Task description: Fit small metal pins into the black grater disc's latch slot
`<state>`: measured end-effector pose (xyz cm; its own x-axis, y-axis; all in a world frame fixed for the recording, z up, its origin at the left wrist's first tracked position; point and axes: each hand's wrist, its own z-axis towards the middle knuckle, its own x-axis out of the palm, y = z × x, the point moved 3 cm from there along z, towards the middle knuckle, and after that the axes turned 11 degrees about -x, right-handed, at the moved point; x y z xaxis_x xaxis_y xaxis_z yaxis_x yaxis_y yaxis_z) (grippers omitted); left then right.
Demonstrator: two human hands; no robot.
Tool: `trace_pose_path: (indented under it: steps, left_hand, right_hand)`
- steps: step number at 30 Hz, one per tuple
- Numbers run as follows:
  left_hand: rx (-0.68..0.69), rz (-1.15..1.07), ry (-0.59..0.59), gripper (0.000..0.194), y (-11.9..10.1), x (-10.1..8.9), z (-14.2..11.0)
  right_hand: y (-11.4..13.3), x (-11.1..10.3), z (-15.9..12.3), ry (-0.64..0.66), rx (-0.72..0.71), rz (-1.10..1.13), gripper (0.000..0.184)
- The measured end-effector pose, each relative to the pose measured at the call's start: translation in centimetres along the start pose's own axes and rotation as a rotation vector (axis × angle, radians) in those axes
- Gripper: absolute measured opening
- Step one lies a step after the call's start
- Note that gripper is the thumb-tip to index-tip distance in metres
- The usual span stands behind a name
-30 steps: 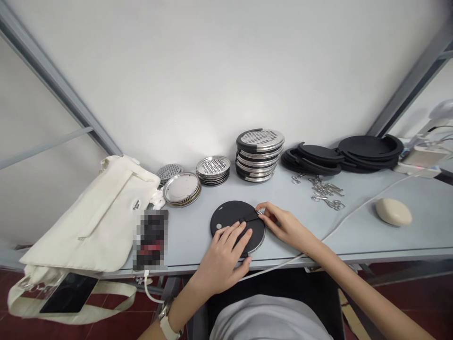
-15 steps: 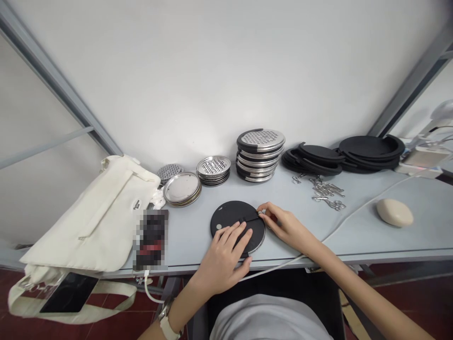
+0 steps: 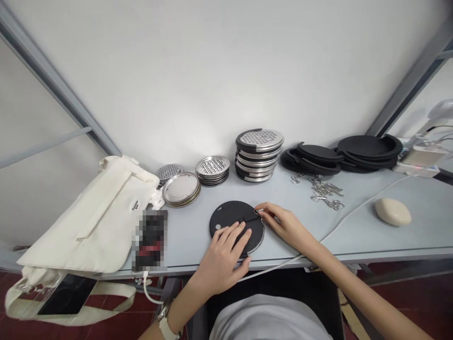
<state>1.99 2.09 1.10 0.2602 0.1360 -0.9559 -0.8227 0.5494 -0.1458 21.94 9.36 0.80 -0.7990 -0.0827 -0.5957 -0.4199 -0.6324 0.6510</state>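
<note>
A round black disc (image 3: 226, 213) with a shiny metal rim showing at its lower right lies on the table in front of me. It has a slot running to its right edge and a small grey dot at the left. My left hand (image 3: 224, 255) rests on the disc with its fingers spread. At the slot's outer end, my right hand (image 3: 281, 224) pinches a small bent metal wire clip (image 3: 257, 212) between thumb and fingers. The clip touches or sits very near the disc's edge; which one I cannot tell.
Similar wire clips (image 3: 326, 189) lie loose at right. Behind stand stacked graters with black rims (image 3: 260, 156), metal grater plates (image 3: 213, 167), plain metal discs (image 3: 181, 188) and black round covers (image 3: 370, 151). A cream bag (image 3: 88, 217), a white cable (image 3: 348, 217) and a beige rounded object (image 3: 392, 211) are around.
My right fingers have shifted slightly at the disc's edge, and more of the wire clip shows. The left hand keeps its place on the disc. The view has moved a little.
</note>
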Motion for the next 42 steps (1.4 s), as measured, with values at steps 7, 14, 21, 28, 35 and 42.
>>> trace_pose_path:
  steps: [7, 14, 21, 28, 35, 42]
  left_hand:
    - [0.002, 0.002, -0.006, 0.055, 0.0, 0.0, -0.1]
    - [0.007, 0.005, -0.015, 0.055, 0.0, 0.1, -0.1]
    - [0.013, 0.002, -0.007, 0.055, 0.0, 0.0, -0.1]
    - [0.012, -0.004, -0.024, 0.055, 0.0, 0.0, -0.1]
    - [0.017, -0.005, -0.031, 0.055, -0.1, -0.1, -0.1]
    - [0.009, -0.002, -0.025, 0.055, 0.0, -0.1, 0.0]
  right_hand:
    - [-0.3, 0.0, 0.0, -0.006, -0.066, -0.004, 0.025]
    - [-0.5, -0.1, -0.1, -0.014, -0.020, 0.006, 0.024]
    - [0.1, -0.3, 0.0, 0.002, -0.027, -0.011, 0.025]
    - [0.0, -0.4, -0.1, 0.001, -0.012, 0.022, 0.026]
    - [0.3, -0.5, -0.2, -0.051, -0.012, 0.061, 0.024]
    - [0.5, -0.7, -0.2, -0.111, -0.053, 0.050, 0.020]
